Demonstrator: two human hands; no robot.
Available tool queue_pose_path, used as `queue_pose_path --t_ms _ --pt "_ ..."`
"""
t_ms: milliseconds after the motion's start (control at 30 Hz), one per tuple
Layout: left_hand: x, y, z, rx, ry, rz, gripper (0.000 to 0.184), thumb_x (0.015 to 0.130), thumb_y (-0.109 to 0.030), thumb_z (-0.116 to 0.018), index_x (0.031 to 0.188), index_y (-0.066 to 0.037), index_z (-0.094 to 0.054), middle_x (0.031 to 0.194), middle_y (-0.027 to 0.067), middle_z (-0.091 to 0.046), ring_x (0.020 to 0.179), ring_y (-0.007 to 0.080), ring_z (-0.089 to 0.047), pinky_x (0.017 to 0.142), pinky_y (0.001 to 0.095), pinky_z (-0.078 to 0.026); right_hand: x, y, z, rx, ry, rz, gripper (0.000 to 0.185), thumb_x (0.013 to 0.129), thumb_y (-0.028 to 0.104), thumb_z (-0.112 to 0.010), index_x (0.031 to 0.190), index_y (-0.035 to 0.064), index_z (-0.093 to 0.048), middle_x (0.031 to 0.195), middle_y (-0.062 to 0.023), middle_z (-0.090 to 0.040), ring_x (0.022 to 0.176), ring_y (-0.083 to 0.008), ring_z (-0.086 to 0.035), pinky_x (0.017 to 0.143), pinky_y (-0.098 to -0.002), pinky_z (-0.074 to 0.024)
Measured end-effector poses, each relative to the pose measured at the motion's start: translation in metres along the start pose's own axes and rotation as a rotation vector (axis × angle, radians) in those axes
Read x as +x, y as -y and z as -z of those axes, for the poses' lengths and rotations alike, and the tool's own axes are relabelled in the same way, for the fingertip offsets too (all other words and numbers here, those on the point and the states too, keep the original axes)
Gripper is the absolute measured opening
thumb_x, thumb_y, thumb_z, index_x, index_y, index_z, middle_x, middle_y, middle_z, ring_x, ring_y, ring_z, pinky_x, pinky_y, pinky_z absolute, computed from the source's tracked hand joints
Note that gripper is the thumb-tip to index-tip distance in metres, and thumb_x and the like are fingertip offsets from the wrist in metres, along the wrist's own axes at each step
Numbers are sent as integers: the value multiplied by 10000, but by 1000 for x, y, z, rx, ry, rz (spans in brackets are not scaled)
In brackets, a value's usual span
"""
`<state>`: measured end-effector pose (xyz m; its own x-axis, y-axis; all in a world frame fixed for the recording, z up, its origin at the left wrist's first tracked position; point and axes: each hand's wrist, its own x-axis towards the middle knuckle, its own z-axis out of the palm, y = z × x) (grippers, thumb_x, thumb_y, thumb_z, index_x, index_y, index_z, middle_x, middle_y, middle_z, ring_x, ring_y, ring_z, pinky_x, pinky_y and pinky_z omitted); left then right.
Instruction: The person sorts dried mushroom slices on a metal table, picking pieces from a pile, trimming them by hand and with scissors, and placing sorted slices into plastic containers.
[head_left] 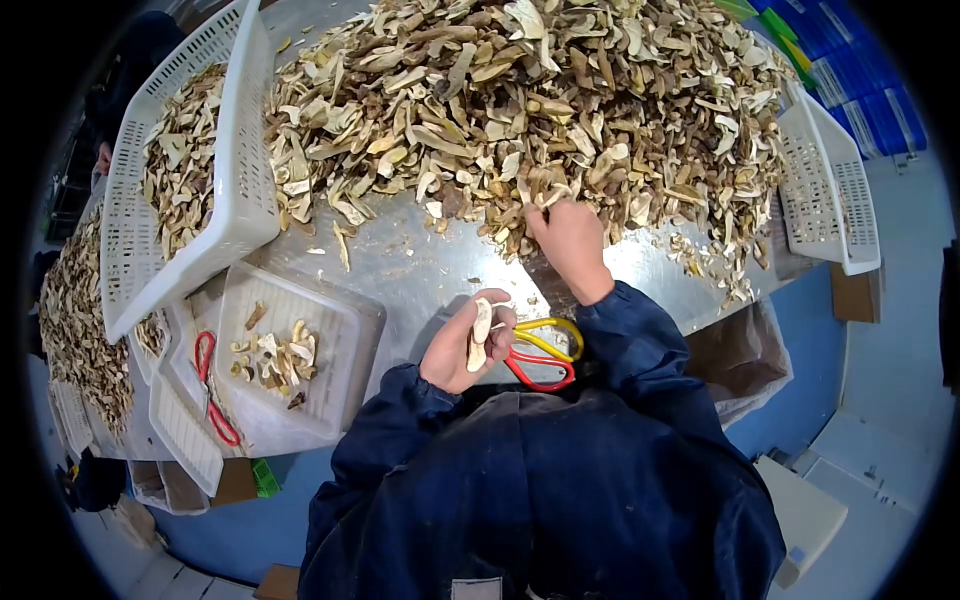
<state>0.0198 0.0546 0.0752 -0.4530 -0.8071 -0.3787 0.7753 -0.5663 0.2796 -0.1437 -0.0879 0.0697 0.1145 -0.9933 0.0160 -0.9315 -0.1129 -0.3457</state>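
Observation:
A large heap of dried mushroom slices (560, 110) covers the far part of the metal table. My left hand (455, 350) is palm up near the table's front edge, its fingers curled around a pale dried mushroom slice (481, 330). At the heap's near edge is my right hand (575, 245), fingertips pinched on a dried mushroom slice (550, 197) that they partly hide. Scissors with one yellow and one red handle (540, 384) lie between my hands, close to my body; their blades are largely hidden by my left hand.
A white perforated basket (258, 190) of slices stands tilted at left. Below it sit a clear plastic tub (355, 345) with some pieces and red-handled scissors (206, 372). Another white basket (855, 200) is at right, above a lined box (745, 350). Another person's hand (103, 158) shows far left.

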Motion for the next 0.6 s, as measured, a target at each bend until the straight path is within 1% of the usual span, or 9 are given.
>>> queue_pose_path --t_ms 33,133,200,267,300,333,400,500,600 --pt "-1 -1 1 -33 -26 -4 330 995 -304 -387 1220 -70 -448 919 54 -568 667 114 -479 611 235 -410 -1 -7 -2 126 -15 59 373 813 351 -591 737 -9 -649 648 -200 -613 576 -359 -599 537 -420 -480" --pt "0 -4 12 -86 -54 11 328 996 -309 -388 1241 -101 -454 894 41 -563 674 116 -469 619 252 -400 -13 -33 11 507 179 78 351 814 321 -590 733 -17 -642 633 -195 -592 520 -325 -564 513 -403 -459" --pt "2 -4 21 -128 -35 30 320 998 -307 -384 1249 -121 -456 875 30 -553 671 110 -457 610 251 -386 -22 -48 25 1004 411 -252 300 839 279 -591 767 -11 -624 609 -68 -581 454 -156 -498 414 -268 -363" --pt "4 -4 25 -188 8 48 312 1000 -296 -382 1255 -131 -450 870 26 -551 667 103 -450 603 244 -375 -31 -69 30 1585 443 -237 215 887 208 -546 821 5 -569 567 -48 -510 415 -100 -427 380 -214 -297" --pt "5 -4 24 -177 35 38 291 1002 -283 -378 1236 -126 -447 864 25 -530 663 91 -428 586 238 -366 -31 -67 35 1831 487 -110 185 888 185 -528 834 8 -529 573 -67 -512 418 -100 -436 369 -211 -297" --pt "5 -5 22 -184 40 42 280 1000 -280 -383 1222 -123 -449 864 23 -518 667 91 -425 584 233 -366 -32 -64 39 1923 461 -153 171 876 172 -545 868 1 -538 575 -77 -522 414 -105 -442 366 -202 -300" --pt "5 -5 20 -196 49 47 260 997 -274 -392 1194 -115 -453 865 19 -492 675 90 -418 579 222 -365 -28 -52 44 1712 273 -417 126 869 128 -561 899 6 -559 656 -83 -554 488 -100 -497 363 -195 -315" --pt "3 -5 18 -216 68 57 231 989 -259 -415 1154 -102 -457 870 15 -462 687 89 -416 571 211 -366 -14 -49 33 1060 413 -230 112 839 71 -574 944 36 -591 793 -100 -603 594 -163 -576 416 -257 -409" --pt "1 -4 17 -209 75 39 228 980 -248 -436 1149 -95 -456 870 15 -454 695 91 -417 568 205 -370 -5 -31 16 200 -97 440 166 812 61 -582 973 74 -618 909 -103 -616 716 -253 -607 549 -335 -483"
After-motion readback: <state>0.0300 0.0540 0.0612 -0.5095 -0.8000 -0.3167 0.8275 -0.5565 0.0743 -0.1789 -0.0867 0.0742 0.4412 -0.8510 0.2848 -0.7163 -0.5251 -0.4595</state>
